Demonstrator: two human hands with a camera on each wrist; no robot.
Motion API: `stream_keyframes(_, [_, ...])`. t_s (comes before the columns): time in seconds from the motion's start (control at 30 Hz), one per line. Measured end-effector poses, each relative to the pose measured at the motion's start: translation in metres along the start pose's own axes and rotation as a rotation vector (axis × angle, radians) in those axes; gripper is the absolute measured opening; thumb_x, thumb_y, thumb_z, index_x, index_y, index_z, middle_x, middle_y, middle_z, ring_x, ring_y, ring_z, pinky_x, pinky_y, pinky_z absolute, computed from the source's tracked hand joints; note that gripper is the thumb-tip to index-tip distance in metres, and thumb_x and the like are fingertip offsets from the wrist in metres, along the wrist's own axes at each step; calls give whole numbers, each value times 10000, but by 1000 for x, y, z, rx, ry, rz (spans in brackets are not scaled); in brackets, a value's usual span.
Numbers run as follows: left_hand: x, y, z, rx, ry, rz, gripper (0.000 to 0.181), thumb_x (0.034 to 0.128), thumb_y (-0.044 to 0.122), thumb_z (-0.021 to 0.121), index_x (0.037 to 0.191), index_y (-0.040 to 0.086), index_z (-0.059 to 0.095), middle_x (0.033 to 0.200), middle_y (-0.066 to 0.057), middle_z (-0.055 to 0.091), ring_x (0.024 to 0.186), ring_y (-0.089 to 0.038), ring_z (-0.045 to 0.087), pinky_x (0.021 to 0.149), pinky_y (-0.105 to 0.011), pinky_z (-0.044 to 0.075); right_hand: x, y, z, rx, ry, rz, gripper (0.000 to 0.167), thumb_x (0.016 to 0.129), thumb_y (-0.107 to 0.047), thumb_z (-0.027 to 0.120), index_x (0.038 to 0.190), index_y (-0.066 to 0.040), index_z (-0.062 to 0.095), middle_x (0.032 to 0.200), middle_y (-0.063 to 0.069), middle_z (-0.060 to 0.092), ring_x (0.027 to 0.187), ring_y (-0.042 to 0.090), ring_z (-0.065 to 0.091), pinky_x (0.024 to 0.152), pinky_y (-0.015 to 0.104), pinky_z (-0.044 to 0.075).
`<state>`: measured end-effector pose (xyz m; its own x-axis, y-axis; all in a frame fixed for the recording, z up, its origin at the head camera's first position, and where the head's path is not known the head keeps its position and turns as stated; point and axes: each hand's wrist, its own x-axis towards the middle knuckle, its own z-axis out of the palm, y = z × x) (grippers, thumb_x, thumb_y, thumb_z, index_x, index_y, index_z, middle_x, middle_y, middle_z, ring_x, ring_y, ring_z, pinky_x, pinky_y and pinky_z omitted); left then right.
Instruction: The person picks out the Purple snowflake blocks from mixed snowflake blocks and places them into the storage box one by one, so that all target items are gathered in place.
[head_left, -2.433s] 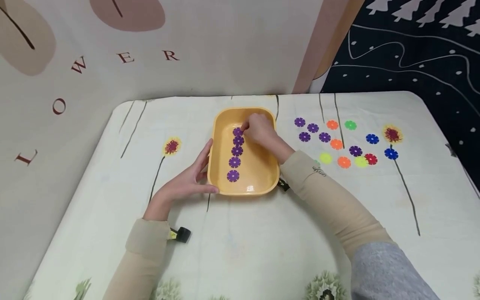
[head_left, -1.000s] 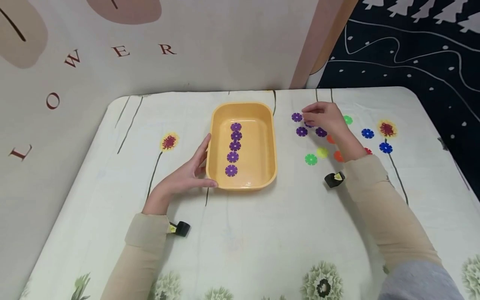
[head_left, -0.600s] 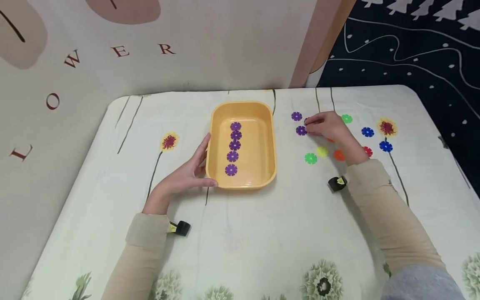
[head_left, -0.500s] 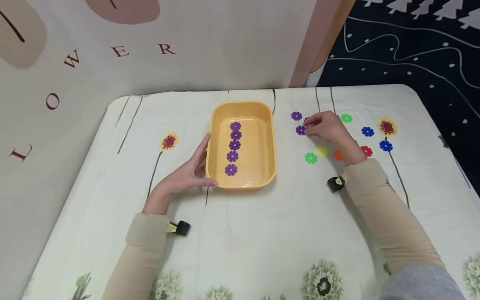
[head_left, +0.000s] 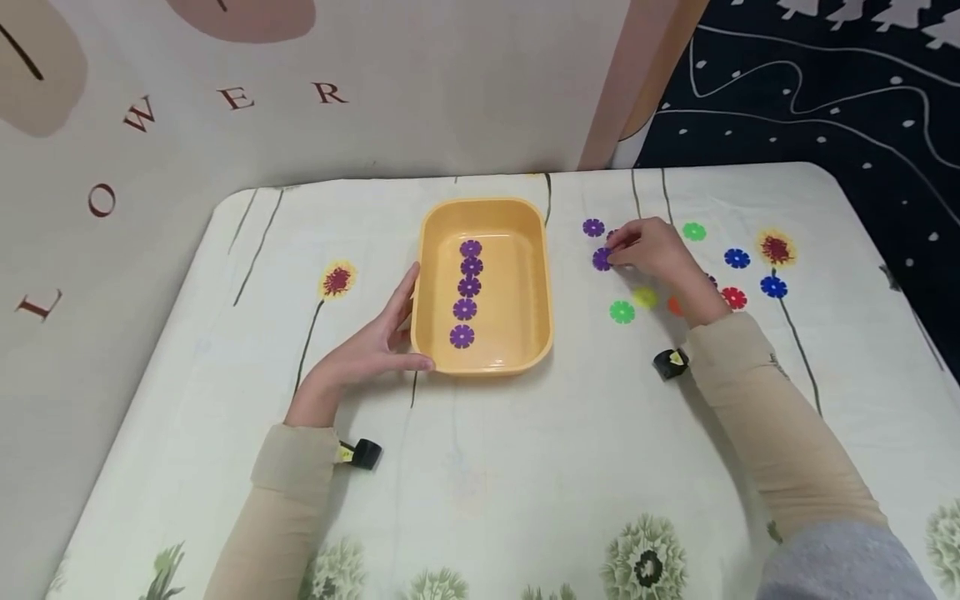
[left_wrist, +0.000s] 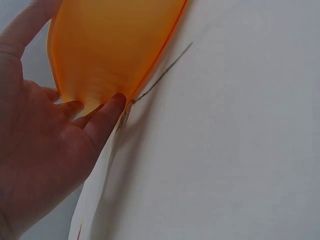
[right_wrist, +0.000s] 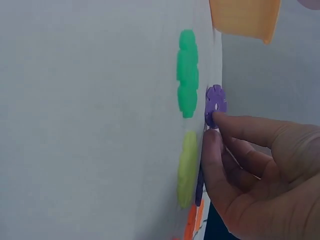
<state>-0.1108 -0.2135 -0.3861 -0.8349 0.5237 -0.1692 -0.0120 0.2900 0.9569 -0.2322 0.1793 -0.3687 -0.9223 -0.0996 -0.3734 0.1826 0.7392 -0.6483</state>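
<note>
In the head view, my left hand (head_left: 375, 346) holds the near-left corner of a yellow tray (head_left: 517, 367), thumb at the near wall and fingers along the left side. A column of several purple flower-shaped discs (head_left: 465, 309) lies inside the tray. To the tray's right, my right hand (head_left: 656, 250) pinches the edge of a purple flower-shaped disc (head_left: 602, 259) at its fingertips. The right wrist view shows that purple disc (right_wrist: 216, 102) tipped up beside the fingertips. Another purple disc (head_left: 593, 227) lies just beyond, and one more is partly hidden by the fingers.
Loose discs lie around the right hand: green (head_left: 622, 312), yellow (head_left: 644, 297), red (head_left: 734, 297), blue (head_left: 737, 258) and partly covered orange (head_left: 676, 306). The white patterned tablecloth (head_left: 480, 475) covers the table, whose far edge meets a wall (head_left: 450, 108).
My right hand has left the tray, moved right to the loose discs and come down onto a purple one. The left hand keeps its place on the tray. The view shifts slightly.
</note>
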Motion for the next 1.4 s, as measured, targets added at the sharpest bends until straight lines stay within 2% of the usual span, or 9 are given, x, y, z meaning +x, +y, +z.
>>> stream_keyframes(0.2, [2, -1, -1, 6, -3, 6, 1259, 804, 114, 827, 1567, 428, -125, 1698, 54, -45, 1559, -237, 152, 1247, -482, 254, 2, 6, -3, 53, -28, -12, 283, 982, -179, 628, 1209, -12, 652, 1264, 166, 572, 1025, 239, 525, 759, 133, 479])
stream_keyframes(0.33, [2, -3, -1, 7, -6, 11, 1259, 808, 114, 821, 1571, 406, -136, 1698, 44, -58, 1562, -245, 139, 1245, -495, 251, 0, 4, -4, 92, -28, -11, 286, 978, -195, 641, 1206, -24, 653, 1206, 124, 617, 969, 170, 574, 710, 81, 492])
stream_keyframes(0.5, [2, -3, -1, 7, -1, 9, 1259, 807, 112, 821, 1574, 399, -135, 1696, 60, -62, 1565, -236, 125, 1248, -501, 244, -3, -4, -4, 123, -8, -30, 281, 970, -216, 656, 1197, -50, 671, 1074, 47, 670, 891, 101, 615, 721, 95, 522])
stream_keyframes(0.7, [2, -1, 0, 1, 0, 3, 1266, 800, 104, 826, 1571, 416, -129, 1693, 83, -59, 1565, -219, 124, 1250, -491, 246, -8, -21, -2, 180, 6, -15, 310, 980, -261, 639, 1243, -99, 665, 1223, 76, 627, 1007, 145, 611, 806, 114, 554])
stream_keyframes(0.8, [2, -1, 1, -2, 5, 1, 1270, 796, 96, 827, 1571, 418, -127, 1692, 93, -56, 1563, -206, 132, 1247, -481, 257, -11, -31, 0, 205, 20, -50, 322, 985, -263, 630, 1255, -91, 664, 1264, 101, 630, 1010, 130, 635, 841, 127, 565])
stream_keyframes(0.97, [1, -1, 1, -6, 7, -4, 1269, 794, 110, 832, 1572, 419, -122, 1693, 98, -40, 1561, -197, 140, 1248, -476, 260, -18, -49, 5, 260, 23, -120, 311, 973, -238, 649, 1233, -71, 679, 1202, 83, 670, 941, 69, 657, 835, 135, 575])
stream_keyframes(1.23, [1, -2, 0, -14, 3, -3, 1269, 792, 112, 835, 1572, 419, -119, 1693, 91, -28, 1560, -200, 145, 1252, -469, 252, -24, -75, 21, 289, -59, -212, 251, 963, -177, 662, 1176, -52, 700, 1152, 110, 697, 942, 125, 664, 796, 169, 596])
stream_keyframes(1.4, [2, -2, 0, -11, 3, -3, 1269, 793, 117, 836, 1570, 424, -120, 1693, 93, -29, 1561, -204, 145, 1251, -465, 253, -30, -88, 38, 272, -148, -310, 192, 952, -106, 666, 1124, -34, 716, 1109, 134, 711, 888, 152, 674, 817, 257, 619])
